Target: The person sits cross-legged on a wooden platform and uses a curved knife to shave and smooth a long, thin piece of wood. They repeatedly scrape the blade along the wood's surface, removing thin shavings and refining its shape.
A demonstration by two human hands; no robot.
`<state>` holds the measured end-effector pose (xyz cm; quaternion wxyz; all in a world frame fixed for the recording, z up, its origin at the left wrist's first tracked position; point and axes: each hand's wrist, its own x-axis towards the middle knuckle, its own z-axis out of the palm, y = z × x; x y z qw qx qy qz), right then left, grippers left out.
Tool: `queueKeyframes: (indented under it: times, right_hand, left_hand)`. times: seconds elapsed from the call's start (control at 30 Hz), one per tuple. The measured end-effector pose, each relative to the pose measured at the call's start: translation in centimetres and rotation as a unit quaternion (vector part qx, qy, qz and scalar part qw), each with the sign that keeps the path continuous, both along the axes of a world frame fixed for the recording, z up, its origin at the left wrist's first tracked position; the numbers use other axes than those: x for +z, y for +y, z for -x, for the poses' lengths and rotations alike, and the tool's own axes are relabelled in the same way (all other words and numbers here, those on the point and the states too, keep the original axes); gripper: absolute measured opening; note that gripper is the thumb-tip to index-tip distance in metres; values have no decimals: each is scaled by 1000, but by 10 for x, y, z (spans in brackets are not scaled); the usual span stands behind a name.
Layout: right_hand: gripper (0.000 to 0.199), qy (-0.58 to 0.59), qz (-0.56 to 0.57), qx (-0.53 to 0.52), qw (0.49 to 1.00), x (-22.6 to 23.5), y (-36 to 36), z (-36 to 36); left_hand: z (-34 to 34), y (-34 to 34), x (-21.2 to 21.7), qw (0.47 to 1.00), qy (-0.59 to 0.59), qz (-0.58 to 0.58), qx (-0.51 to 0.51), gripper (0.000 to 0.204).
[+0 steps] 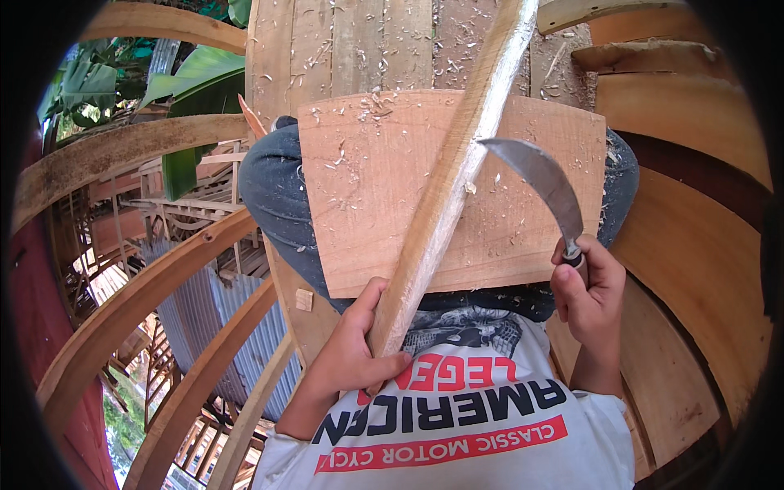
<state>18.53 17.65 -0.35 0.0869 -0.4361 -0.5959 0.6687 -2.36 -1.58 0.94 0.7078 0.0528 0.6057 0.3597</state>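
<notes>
A long wooden pole (437, 200) slants from my body up to the far edge, its right face pale and freshly shaved. Around its near end my left hand (357, 343) is closed, thumb on top. My right hand (590, 290) grips the dark handle of a sickle (541, 181). The curved blade points up and left, its tip close to the pole's right side; I cannot tell whether it touches. Beneath the pole, a wide flat wooden board (371, 196) lies across my lap, strewn with shavings.
Curved wooden ribs (155, 306) rise on the left, with corrugated metal sheets (257, 343) and banana leaves (196, 82) beyond. Curved planks (694, 253) form a wall on the right. Plank flooring (351, 49) ahead carries scattered shavings. A small wood block (304, 300) sits near my left arm.
</notes>
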Motion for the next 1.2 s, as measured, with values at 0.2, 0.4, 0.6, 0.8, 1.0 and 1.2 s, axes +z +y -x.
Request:
queueKeyframes:
  times: [0.2,0.4,0.6,0.8,1.0,1.2]
  right_hand:
    - [16,-34,196,25,980,7,-2,14]
    - [16,59,84,44,994,-4,-1,14]
    - [15,107,9,137,985,-10,-7,6]
    - [18,11,150,127,980,10,1,13]
    - [21,-1,153,167,974,12,1,14]
    - [20,-24,139,91,986,12,0,17]
  left_hand:
    - [-3,3,0,1000,16,-15,3,70]
    - [-1,-1,-5,997,58,-45,-3,67]
    - [-1,2,0,999,34,-8,-8,66]
    - [-5,4,-2,998,52,4,-29,84]
    - [-10,1,-9,993,106,-52,-19,73]
    - [-9,3,-2,996,83,-16,-29,66]
